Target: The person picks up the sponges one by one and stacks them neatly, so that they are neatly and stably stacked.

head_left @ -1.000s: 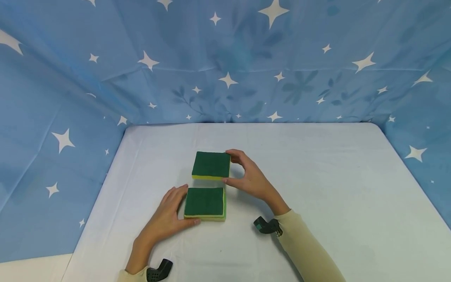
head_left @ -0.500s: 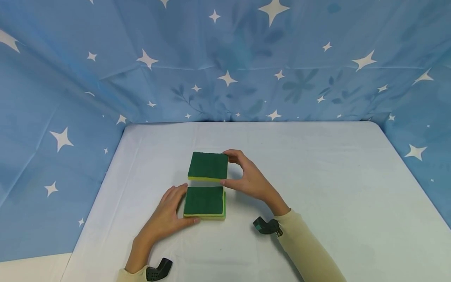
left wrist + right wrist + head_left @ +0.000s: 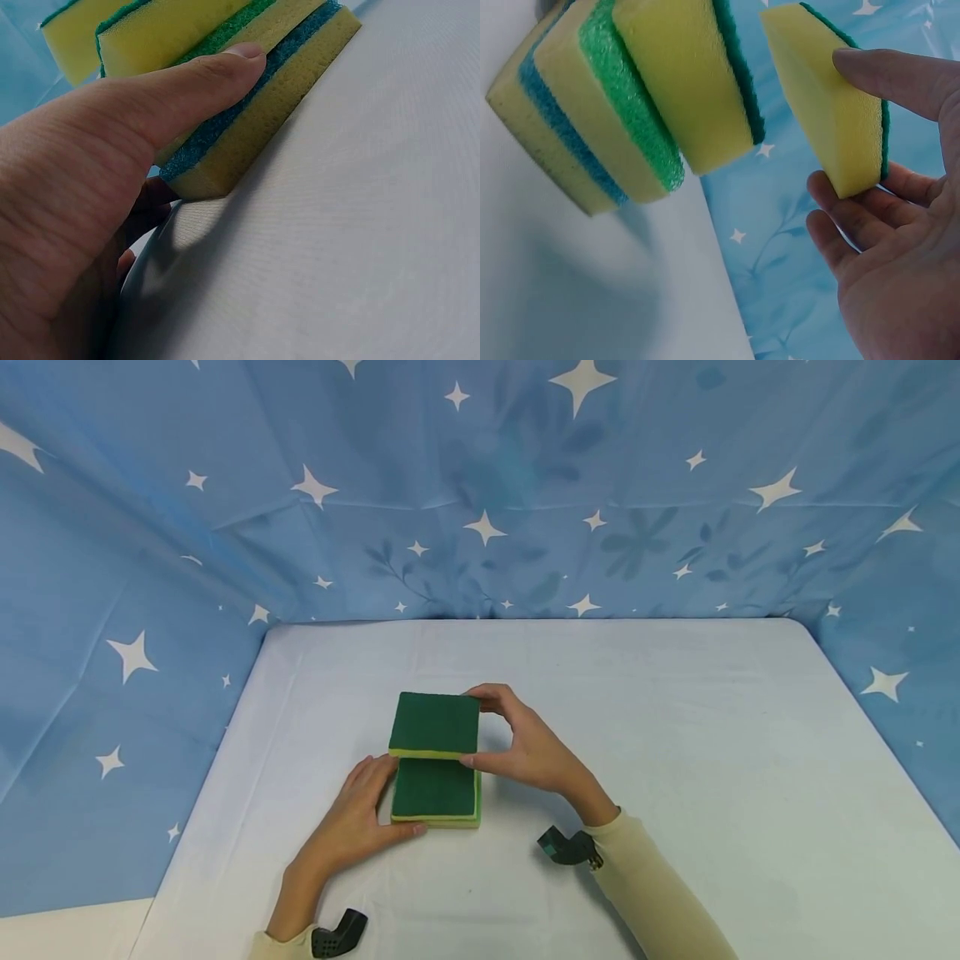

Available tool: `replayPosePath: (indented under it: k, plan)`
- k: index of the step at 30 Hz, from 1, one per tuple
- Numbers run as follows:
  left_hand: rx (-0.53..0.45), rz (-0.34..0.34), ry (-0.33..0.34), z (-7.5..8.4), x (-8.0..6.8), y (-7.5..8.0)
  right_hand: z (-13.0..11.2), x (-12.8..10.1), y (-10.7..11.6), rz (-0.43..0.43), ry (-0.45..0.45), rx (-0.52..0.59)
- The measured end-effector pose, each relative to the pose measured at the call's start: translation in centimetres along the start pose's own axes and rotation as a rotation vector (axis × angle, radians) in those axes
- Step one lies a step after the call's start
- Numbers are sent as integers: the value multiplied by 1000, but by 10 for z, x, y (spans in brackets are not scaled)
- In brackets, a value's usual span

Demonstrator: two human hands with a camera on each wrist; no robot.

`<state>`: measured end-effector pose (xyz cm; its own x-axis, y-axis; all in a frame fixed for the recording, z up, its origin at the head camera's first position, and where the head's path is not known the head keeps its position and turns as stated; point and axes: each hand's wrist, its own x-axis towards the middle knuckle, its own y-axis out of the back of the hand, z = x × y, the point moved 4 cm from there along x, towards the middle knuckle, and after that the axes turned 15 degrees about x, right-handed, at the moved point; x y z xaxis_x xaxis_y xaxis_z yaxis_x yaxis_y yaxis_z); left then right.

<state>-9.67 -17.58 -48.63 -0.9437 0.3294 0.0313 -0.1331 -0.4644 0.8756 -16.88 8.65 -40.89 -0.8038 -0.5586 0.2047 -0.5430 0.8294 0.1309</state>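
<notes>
A: What does the right hand (image 3: 528, 747) hold?

B: It holds one sponge (image 3: 435, 725) with a dark green top and a yellow bottom. The thumb and fingers pinch its right side. The sponge is up in the air, not lying down.

A: Where is that sponge?

B: It hangs just behind the stack of sponges (image 3: 436, 792), and its near edge sticks out a little over the back of the stack. In the right wrist view you can see a gap between the held sponge (image 3: 832, 105) and the stack (image 3: 622, 112), so they do not touch.

A: What is in the stack?

B: Three sponges lie one on top of the other. The top one has a dark green top, the middle one has a light green scrub side, and the bottom one has a blue scrub side. They sit a bit crooked on each other. The stack lies on the white worktop (image 3: 675, 735).

A: And the left hand (image 3: 348, 822)?

B: It rests against the left side of the stack. Its thumb (image 3: 202, 82) presses flat on the near side of the stack, and its fingers lie along the left edge. The fingers look mostly straight, so it is steadying the stack, not grabbing it.

A: What else is around the stack?

B: A blue cloth with white stars (image 3: 480, 485) hangs behind the stack and on both sides of it. Small black clips (image 3: 567, 846) sit on the wrists near cream sleeves (image 3: 652, 893). Nothing lies between the held sponge and the stack.
</notes>
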Motion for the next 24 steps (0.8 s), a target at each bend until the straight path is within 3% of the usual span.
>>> replayPosePath:
  k: [6,16,24]
  plan:
    - [0,20,-49,1,1,1,-3,-1,-5,-17,0,-22]
    - [-21,9,-53,-1,2,1,-6,-2,-7,-55,21,-21]
    - [-22,40,-95,-1,1,1,-7,-3,-10,-116,14,11]
